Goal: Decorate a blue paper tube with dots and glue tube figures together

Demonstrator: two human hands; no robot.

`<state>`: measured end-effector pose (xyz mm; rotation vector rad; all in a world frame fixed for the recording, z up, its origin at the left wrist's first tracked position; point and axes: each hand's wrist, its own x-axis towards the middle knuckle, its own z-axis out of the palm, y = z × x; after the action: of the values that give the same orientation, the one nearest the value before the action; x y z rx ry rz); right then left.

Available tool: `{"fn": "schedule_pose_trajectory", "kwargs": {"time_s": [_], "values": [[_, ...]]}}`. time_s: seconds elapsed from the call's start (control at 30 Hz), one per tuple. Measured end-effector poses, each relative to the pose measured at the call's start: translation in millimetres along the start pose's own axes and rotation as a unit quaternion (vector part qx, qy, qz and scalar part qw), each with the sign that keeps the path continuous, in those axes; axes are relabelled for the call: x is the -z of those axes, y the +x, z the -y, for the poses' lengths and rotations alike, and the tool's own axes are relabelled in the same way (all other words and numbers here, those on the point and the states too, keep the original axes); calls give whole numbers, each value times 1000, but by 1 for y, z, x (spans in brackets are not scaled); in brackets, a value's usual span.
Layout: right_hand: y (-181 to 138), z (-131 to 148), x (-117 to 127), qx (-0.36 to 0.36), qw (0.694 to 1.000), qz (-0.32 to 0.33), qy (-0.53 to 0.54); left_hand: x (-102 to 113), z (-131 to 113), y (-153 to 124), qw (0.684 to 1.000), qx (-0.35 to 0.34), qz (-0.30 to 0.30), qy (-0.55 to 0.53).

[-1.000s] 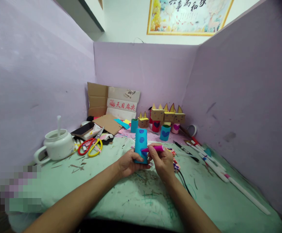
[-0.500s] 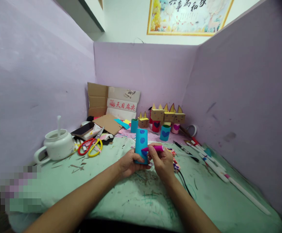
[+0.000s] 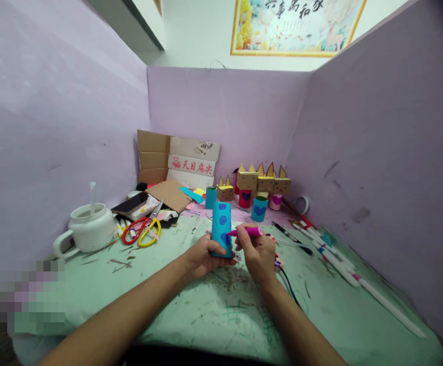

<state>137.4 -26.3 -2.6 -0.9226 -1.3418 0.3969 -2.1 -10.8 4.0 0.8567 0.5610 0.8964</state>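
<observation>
My left hand (image 3: 203, 256) clamps upright turquoise paper tube (image 3: 222, 229) mid-worktop, steadying it; right hand (image 3: 258, 252) pinches magenta marker (image 3: 248, 232), tip at tube's blue spots.

Your left hand (image 3: 202, 256) grips a tube (image 3: 222, 229) wrapped in matt turquoise paper; your right hand (image 3: 258, 254) holds a marker (image 3: 247, 232) of smooth, glossy pink plastic. The table (image 3: 190, 315) carries a pale green cover, matt, scribbled and strewn with rough scraps. The teapot (image 3: 89, 230) looks like glazed white ceramic. The scissors (image 3: 142, 230) have shiny red and yellow plastic handles. The box (image 3: 179, 162) and the figures (image 3: 261, 183) are dull brown cardboard.
</observation>
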Motion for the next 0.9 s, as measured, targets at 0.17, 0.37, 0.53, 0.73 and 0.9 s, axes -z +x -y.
{"fn": "schedule_pose_trajectory", "kwargs": {"time_s": [0.17, 0.37, 0.53, 0.73, 0.9], "values": [[0, 0, 0, -7, 1000, -11, -12, 3, 2, 1, 1000, -4, 18, -3], [-1, 0, -1, -9, 1000, -8, 1, 3, 2, 1, 1000, -4, 21, -1], [-3, -1, -2, -2, 1000, 14, 15, -2, 1, 0, 1000, 2, 6, 9], [-3, -2, -2, 5, 1000, 25, 4, -4, 0, -1, 1000, 2, 5, 12], [-2, -1, -2, -6, 1000, 10, 7, -1, 1, -1, 1000, 2, 17, 10]]}}
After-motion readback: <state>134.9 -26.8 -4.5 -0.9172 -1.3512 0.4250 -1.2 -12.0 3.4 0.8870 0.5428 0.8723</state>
